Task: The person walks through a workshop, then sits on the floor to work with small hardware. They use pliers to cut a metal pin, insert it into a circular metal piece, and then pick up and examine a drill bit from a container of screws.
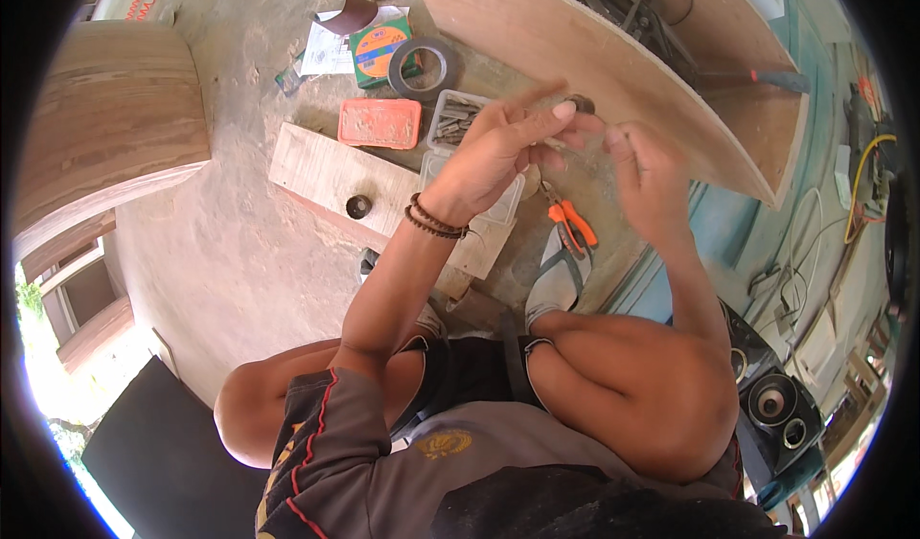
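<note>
My left hand (503,146), with beaded bracelets at the wrist, pinches a small dark round piece (580,104) between thumb and fingers. Close beside it on the right, my right hand (652,180) has its fingers curled in, thumb against forefinger; whatever they hold is too small and blurred to make out. Below the hands lie orange-handled pliers (572,225), by my sandalled foot. A clear plastic box (436,132) of metal bits sits partly behind my left hand. On a pale wooden board (311,170) rests a small dark ring (358,206).
An orange lid (379,122), a dark tape roll (443,69) and a green-and-orange box (369,52) lie beyond the board. A wooden cabinet frame (565,50) holding tools stands far right. Plywood furniture (115,108) is at left, a speaker (774,405) at lower right.
</note>
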Tool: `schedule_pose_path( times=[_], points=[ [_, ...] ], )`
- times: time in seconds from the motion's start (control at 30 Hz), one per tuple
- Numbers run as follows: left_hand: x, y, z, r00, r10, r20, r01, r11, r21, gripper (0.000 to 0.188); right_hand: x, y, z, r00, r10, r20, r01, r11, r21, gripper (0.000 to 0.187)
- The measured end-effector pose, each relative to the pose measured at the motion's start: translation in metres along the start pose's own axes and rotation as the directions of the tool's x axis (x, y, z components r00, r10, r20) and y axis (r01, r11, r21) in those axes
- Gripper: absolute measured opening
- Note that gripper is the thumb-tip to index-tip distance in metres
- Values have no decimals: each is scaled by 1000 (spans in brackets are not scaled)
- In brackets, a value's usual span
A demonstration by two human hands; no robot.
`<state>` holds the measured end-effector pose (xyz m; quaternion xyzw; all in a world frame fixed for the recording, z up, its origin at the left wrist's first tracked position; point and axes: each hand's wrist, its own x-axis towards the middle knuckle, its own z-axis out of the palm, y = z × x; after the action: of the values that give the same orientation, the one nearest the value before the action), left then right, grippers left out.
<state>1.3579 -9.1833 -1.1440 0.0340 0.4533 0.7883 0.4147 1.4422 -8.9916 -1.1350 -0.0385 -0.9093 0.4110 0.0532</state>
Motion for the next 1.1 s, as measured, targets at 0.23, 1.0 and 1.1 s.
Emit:
schedule_pose_path(
  times=[0.23,1.0,1.1],
  points=[
    [0,0,5,958,274,82,-263,728,633,68,-3,0,-14,953,126,275,-181,966,185,40],
    [3,-7,-7,944,291,156,-329,789,519,42,2,-5,-16,986,124,112,-160,893,422,43],
    [1,-11,0,947,285,144,-317,775,547,34,-1,-2,-14,974,157,161,-215,861,461,44]
  ],
)
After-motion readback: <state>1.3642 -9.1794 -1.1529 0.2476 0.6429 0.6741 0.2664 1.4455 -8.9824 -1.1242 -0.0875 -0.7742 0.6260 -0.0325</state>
